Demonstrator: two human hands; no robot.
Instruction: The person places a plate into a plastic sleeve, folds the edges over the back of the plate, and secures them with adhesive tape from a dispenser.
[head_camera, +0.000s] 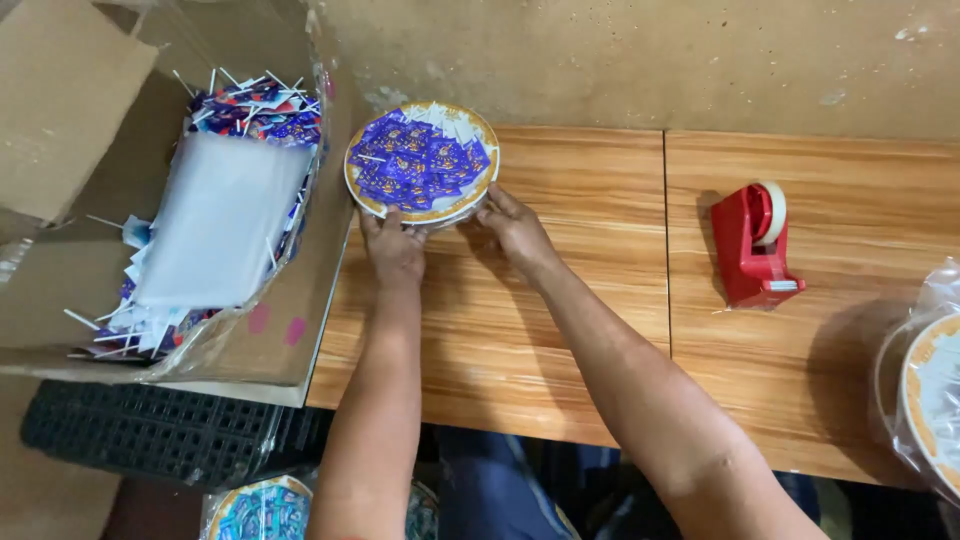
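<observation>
— At the far edge of the wooden counter (560, 330), up against the wall, what do the hands have?

— A round plate (421, 162) with an orange-and-white rim, heaped with small purple-blue packets (420, 158). It seems to sit on at least one more plate of the same kind. The left hand (393, 247) has its grip closed on the near rim, fingers curled up against the edge. The right hand (515, 226) holds the rim at the near right side, fingertips pressed to it.

— So both are holding it?

— Yes, both clasp the plate, one at each side of its near edge. Whether it is lifted or resting on the counter, I cannot tell.

— What lies to the left?

— A big cardboard box (290, 330) lined with clear plastic, touching the counter's left end. Inside are more purple packets, thin white sticks and a pale plastic sheet (220, 220).

— And to the right?

— A red tape dispenser (752, 245) stands well apart from the plate. At the right edge is another orange-rimmed plate (925, 400), wrapped in clear film. Below the counter, a dark crate (150, 430) sits under the box.
</observation>
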